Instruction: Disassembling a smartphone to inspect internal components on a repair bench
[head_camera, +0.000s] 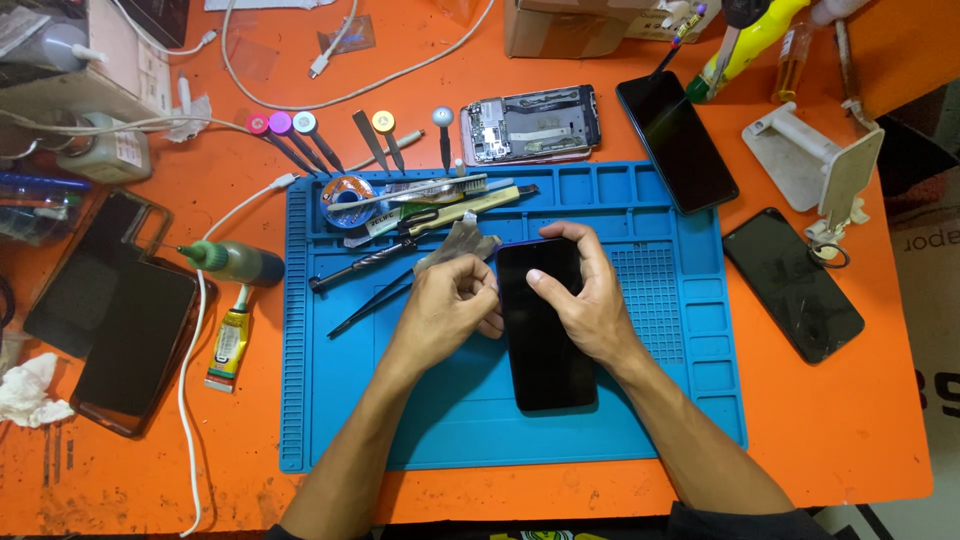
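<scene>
The black phone lay on the blue mat. The right hand pressed its top, the left hand pinched a thin film, seemingly not stuck on yet

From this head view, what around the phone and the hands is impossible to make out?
- Phone: its upper right part, hidden under the right hand.
- Left hand: its fingertips curl under, so whether it grips the grey piece at the phone's top left corner cannot be told.
- Grey piece: too small to identify.
- Tools at the top of the blue mat: they overlap, so single ones are hard to tell apart.
</scene>
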